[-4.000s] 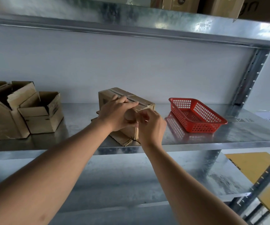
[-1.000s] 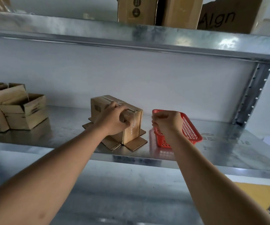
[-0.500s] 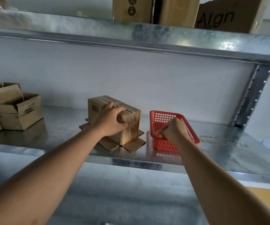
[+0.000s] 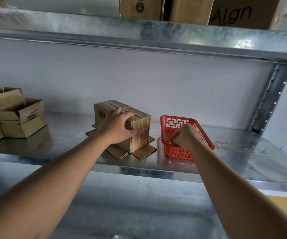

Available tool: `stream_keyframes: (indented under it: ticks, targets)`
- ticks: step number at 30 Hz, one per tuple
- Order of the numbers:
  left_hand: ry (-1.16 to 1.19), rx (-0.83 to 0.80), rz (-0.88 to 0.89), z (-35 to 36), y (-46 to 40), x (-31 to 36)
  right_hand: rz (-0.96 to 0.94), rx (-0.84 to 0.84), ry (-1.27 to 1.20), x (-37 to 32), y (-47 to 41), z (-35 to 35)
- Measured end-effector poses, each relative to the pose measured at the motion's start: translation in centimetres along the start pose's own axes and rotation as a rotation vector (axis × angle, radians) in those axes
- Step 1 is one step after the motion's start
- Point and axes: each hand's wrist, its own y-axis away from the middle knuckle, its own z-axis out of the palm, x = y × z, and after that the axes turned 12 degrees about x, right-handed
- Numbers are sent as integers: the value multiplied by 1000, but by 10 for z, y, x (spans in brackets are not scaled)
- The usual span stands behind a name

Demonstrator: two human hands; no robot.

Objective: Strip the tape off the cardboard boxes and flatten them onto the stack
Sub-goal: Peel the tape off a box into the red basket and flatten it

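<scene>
A small sealed cardboard box (image 4: 141, 133) stands mid-shelf on flattened cardboard (image 4: 143, 152), whose flaps stick out from under it. Clear tape (image 4: 122, 106) runs along the box's top seam and down its front face. My left hand (image 4: 116, 126) grips the box's top front corner, fingers over the top and thumb on the front. My right hand (image 4: 184, 137) reaches down into the red basket (image 4: 178, 117) just right of the box, fingertips pinched together. Whether a piece of tape is between them cannot be made out.
Several open cardboard boxes (image 4: 22, 121) sit at the left end of the metal shelf (image 4: 234, 152). An upper shelf (image 4: 139, 31) carrying larger boxes (image 4: 242, 12) hangs close overhead. A perforated upright post (image 4: 268, 100) stands at the right. A lower shelf lies under my arms.
My right hand left the box, swung right with its fingers pinched and dropped into the red basket. My left hand kept its hold on the box. The view shifted up and right.
</scene>
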Motion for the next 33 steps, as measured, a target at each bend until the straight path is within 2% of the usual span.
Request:
stream_keyframes:
  ticks: [4,8,12,16,28,33]
  targets:
    - [-10,-7,-1,-1,1,1,-9,-40,102,2,-8,5]
    - [-23,-5,1,-2,1,2,30,-192,239,-1,-17,7]
    - [-23,-11,-3,-3,1,2,-23,-333,369,-3,-24,9]
    - [-31,-16,-10,-3,1,4,-45,-392,433,-1,-29,8]
    - [-37,-15,-19,-3,-1,5,-16,-398,397,2,-28,5]
    - [-32,-15,-22,-4,-1,6,28,-321,371,16,-31,10]
